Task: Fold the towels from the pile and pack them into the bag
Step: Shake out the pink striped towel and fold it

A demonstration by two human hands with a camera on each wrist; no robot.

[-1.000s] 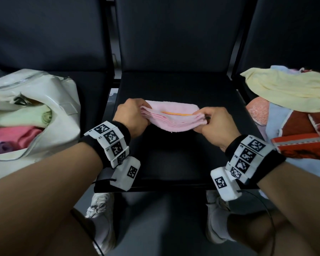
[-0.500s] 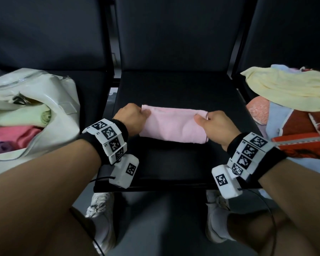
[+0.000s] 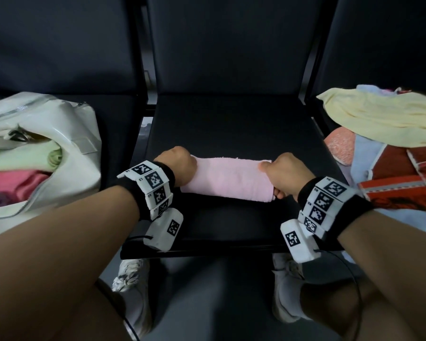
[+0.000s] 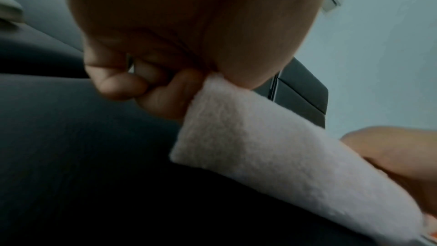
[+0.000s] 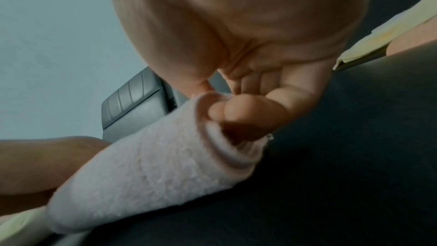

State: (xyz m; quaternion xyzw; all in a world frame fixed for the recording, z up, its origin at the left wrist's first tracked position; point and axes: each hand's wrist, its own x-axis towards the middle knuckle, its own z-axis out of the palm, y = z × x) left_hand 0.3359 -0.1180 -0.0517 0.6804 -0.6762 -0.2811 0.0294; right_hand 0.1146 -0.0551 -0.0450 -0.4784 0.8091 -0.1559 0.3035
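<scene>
a: where is the pink towel [image 3: 228, 177] lying?
b: folded, on the middle black seat [image 3: 231, 124], white bag [image 3: 67, 134] on the seat's left, towel pile [image 3: 384, 116] on its right.
a: fingers?
b: left hand [image 3: 176, 166] is pinching one end, right hand [image 3: 284, 174] is curling into the other.

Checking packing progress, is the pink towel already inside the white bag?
No, the pink towel lies on the black seat, gripped at both ends, beside the white bag.
</scene>
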